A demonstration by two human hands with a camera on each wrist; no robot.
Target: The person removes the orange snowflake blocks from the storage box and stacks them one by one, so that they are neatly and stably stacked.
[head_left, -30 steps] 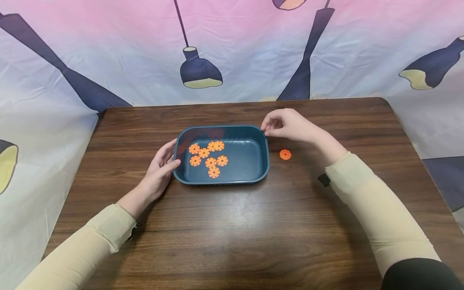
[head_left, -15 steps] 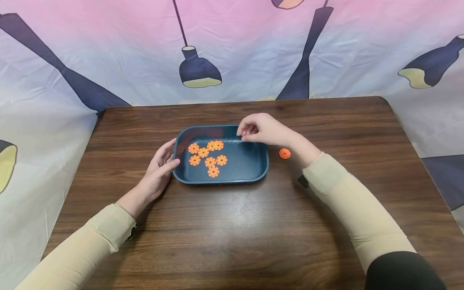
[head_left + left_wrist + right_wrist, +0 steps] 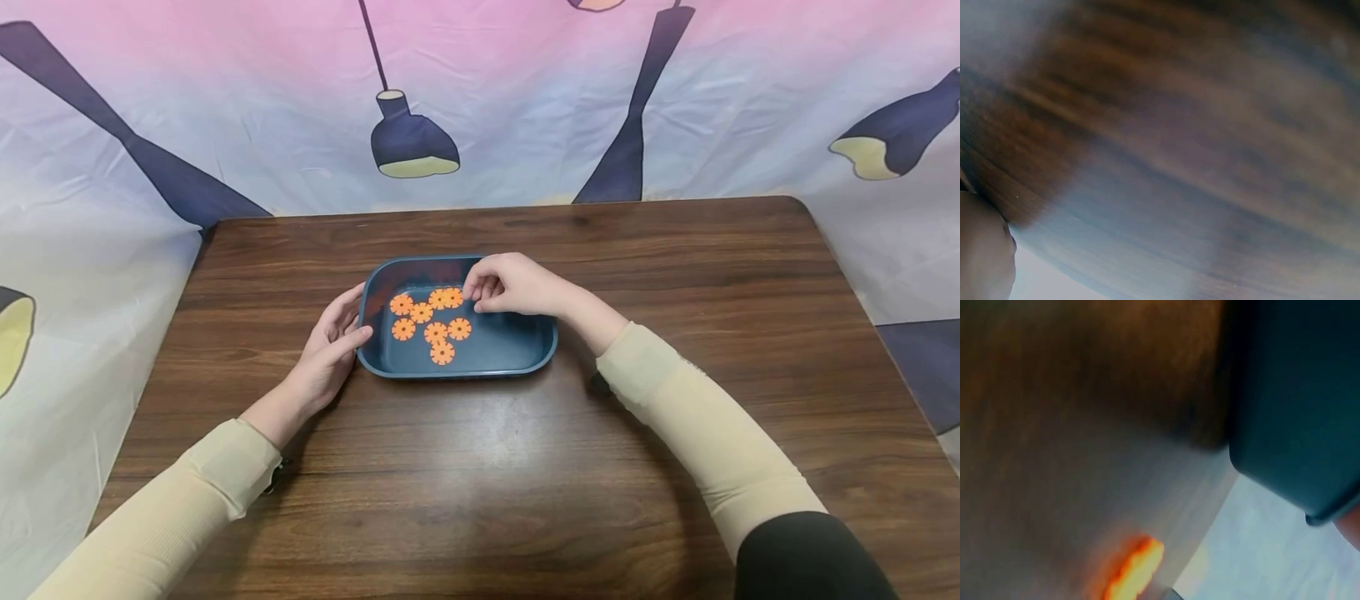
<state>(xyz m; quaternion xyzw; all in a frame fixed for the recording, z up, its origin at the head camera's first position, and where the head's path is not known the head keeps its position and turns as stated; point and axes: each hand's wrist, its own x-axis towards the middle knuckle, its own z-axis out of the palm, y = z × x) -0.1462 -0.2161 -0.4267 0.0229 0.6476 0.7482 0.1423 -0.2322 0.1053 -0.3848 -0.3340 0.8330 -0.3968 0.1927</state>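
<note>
The left hand (image 3: 326, 358) grips a dark blue tray (image 3: 457, 375) at its left end, thumb over the rim and fingers along the outer wall. Several orange notched discs (image 3: 436, 333) lie on the tray floor, mostly in its left half. Over the tray, just right of the upper discs, hangs the right hand (image 3: 517, 285), fingers loosely bent, thumb and fingertips slightly apart, with nothing visible between them. In the right wrist view a blurred orange disc (image 3: 1135, 572) lies on the table outside the tray wall (image 3: 1300, 419); the right forearm hides it in the head view.
The tray stands on a brown wooden table (image 3: 480, 483). Behind the table and at its sides hangs a pastel cloth (image 3: 300, 108) printed with dark lamps. The left wrist view shows blurred wood grain (image 3: 1166, 137) and part of the hand at its lower left edge.
The right hand has moved left and toward the person, from the tray's right rim to beside the discs. Its forearm now covers the loose disc. The left hand and tray have stayed put.
</note>
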